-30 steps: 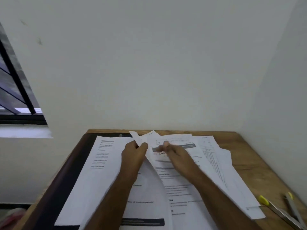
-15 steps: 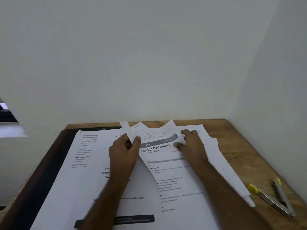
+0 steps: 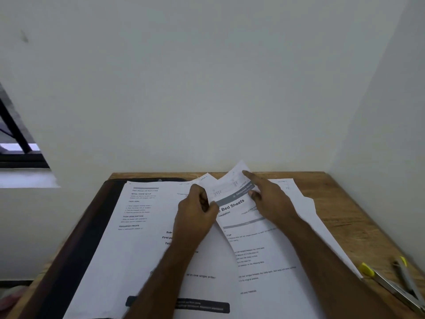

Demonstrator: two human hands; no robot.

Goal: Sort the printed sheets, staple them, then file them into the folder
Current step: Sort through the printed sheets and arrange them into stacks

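Printed sheets (image 3: 142, 245) fanned across wooden desk (image 3: 358, 217), over dark folder (image 3: 76, 245) at left. "Bed Sheets" page (image 3: 239, 203) now lifted higher at far edge than half second ago; sorting underway. Left hand (image 3: 195, 212) pinches sheet corner; right hand (image 3: 271, 199) spread, fingers straight. Stapler (image 3: 391, 286) near right, untouched. White walls, window far left.

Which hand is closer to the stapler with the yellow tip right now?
The right hand. It rests on the sheet headed Bed Sheets, with the stapler off to its right near the table's edge. The left hand pinches sheets farther left.
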